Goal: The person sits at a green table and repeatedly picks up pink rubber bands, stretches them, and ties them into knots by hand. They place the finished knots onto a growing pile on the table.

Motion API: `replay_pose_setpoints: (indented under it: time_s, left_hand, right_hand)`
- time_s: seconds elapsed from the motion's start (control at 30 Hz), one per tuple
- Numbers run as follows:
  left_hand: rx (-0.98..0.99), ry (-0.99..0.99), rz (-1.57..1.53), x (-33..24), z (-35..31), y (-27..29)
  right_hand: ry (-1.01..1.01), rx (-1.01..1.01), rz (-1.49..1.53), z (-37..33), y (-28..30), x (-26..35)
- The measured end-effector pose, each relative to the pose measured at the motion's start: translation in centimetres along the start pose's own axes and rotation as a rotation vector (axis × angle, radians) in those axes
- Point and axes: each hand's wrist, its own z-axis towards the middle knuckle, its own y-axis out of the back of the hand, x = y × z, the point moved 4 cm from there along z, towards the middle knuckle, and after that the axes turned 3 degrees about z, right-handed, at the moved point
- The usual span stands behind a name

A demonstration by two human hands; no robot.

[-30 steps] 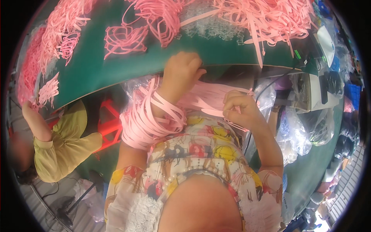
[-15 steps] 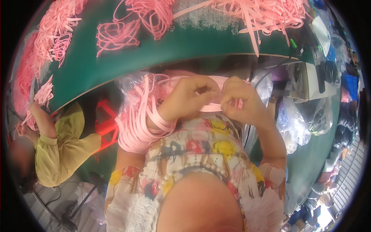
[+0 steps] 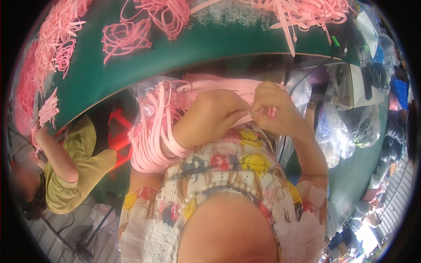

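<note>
Left hand (image 3: 210,116) and right hand (image 3: 274,111) both pinched shut on pink strip (image 3: 245,117) below table (image 3: 210,48) edge; advise strip kept flat, untwisted

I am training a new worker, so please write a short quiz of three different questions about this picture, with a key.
1. True or false: the left hand and the right hand both pinch one flat pink rubber strap.
2. What hangs looped over the left forearm? A) a bundle of pink rubber straps B) a blue cable C) a metal chain
3. Fill in: loose pink straps lie in heaps on the ____ table top.

Key: 1 true; 2 A; 3 green
</note>
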Motion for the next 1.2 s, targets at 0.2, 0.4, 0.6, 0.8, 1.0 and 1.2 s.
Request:
replay_pose_setpoints:
  time_s: [0.2,0.4,0.6,0.8,1.0,1.2]
  left_hand:
    - [-0.021,-0.221,0.171,-1.5,-0.4,-0.5]
    - [-0.033,-0.278,0.089,-1.2,-0.5,-1.0]
    - [0.149,0.631,-0.759,1.0,-0.8,-1.7]
    - [0.156,0.378,-0.382,2.2,-1.5,-2.5]
    - [0.273,0.612,-0.998,2.4,-2.7,-2.5]
    - [0.225,0.638,-1.425,2.1,-3.8,-4.3]
  right_hand:
    - [-0.146,-0.001,0.242,-0.3,-0.7,-1.5]
    - [-0.253,-0.008,0.442,-0.8,-0.8,-2.8]
    - [-0.293,-0.038,0.404,-0.4,-0.2,-1.8]
    - [-0.315,-0.036,0.413,-0.6,-1.1,-2.4]
    - [0.024,-0.023,0.219,-0.1,-1.1,-1.2]
    - [0.114,-0.121,0.172,-0.4,-2.0,-1.2]
